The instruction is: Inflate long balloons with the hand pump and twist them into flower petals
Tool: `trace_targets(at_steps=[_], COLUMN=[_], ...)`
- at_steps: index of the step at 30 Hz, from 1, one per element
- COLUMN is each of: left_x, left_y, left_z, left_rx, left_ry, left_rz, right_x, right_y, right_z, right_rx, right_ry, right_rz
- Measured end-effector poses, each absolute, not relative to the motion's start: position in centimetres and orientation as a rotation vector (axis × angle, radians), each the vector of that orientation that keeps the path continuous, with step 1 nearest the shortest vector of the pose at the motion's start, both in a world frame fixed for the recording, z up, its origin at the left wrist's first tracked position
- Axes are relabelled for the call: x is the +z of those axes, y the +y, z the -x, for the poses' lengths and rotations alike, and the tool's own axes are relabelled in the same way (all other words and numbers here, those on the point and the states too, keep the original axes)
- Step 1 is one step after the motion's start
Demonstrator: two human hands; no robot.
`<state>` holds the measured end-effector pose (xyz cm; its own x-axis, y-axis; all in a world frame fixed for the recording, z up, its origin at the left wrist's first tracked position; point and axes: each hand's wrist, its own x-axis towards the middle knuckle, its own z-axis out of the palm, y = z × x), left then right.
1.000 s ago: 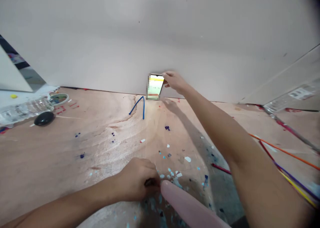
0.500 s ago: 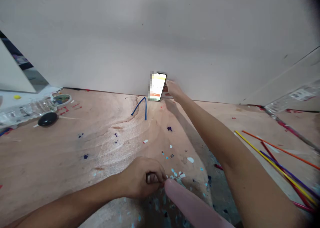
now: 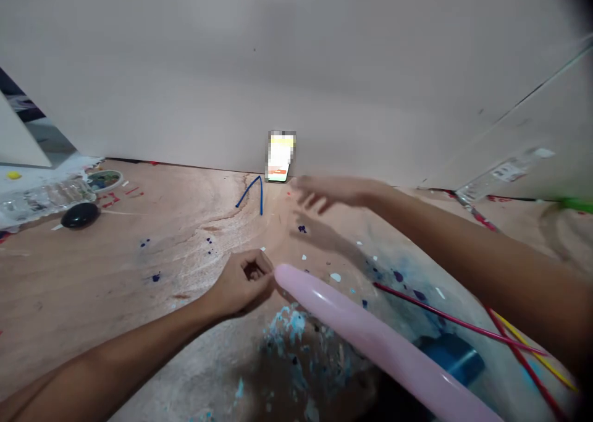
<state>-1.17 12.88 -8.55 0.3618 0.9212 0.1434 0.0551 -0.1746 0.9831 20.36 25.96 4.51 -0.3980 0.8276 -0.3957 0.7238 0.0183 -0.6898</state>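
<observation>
My left hand (image 3: pixel 245 283) pinches the end of a long pink modelling balloon (image 3: pixel 365 326), which is inflated and slants down to the lower right edge. My right hand (image 3: pixel 328 192) is held over the tabletop with its fingers apart and nothing in them. Just beyond it, a phone (image 3: pixel 279 156) with a lit screen leans upright against the grey wall. Beside the phone lies a bent blue strip (image 3: pixel 260 190), like an uninflated balloon.
Uninflated red (image 3: pixel 445 314) and yellow (image 3: pixel 537 354) balloons lie on the right, by a blue cylinder (image 3: pixel 456 357). Clear plastic bottles stand at left (image 3: pixel 46 202) and right (image 3: pixel 503 175). A black oval object (image 3: pixel 80 215) rests near a round tub (image 3: pixel 105 181). Paint flecks mark the wooden tabletop (image 3: pixel 106 298).
My right hand has come away from the phone, toward me, and its fingers have spread. My left hand has risen with the balloon's end, and more of the pink balloon shows.
</observation>
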Motion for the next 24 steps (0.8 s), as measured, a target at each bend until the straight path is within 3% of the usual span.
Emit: trace_targets(at_steps=[3,7,12,15,20,24], left_x=[-7.1,-4.8,-2.8,-2.3,-1.1,0.6], left_y=[12.9,12.4,12.4,11.4,9.3,10.0], left_z=[1.5,3.4,8.7,10.4,8.8,7.0], left_rx=[1.174,1.330,1.359,1.282,1.156,1.148], left_ry=[1.075,1.218,1.360,1.429,1.428,1.705], left_rz=[-1.623,-1.835,-1.995,-1.991,-2.135,-2.462], right_x=[5.1,4.5,6.4,7.8,8.5,8.2], right_y=[15.3,7.5,7.6,8.0,8.9,10.8], right_z=[-22.2,-26.3,-32.5,-33.7,-32.5,-32.5], right_rx=[1.404,1.154,0.044,-0.341,-0.539,-0.561], right_ry=[-2.514,-2.577,-2.593,-2.541,-2.465,-2.491], right_rz=[1.568,1.561,1.997,1.971,1.829,1.663])
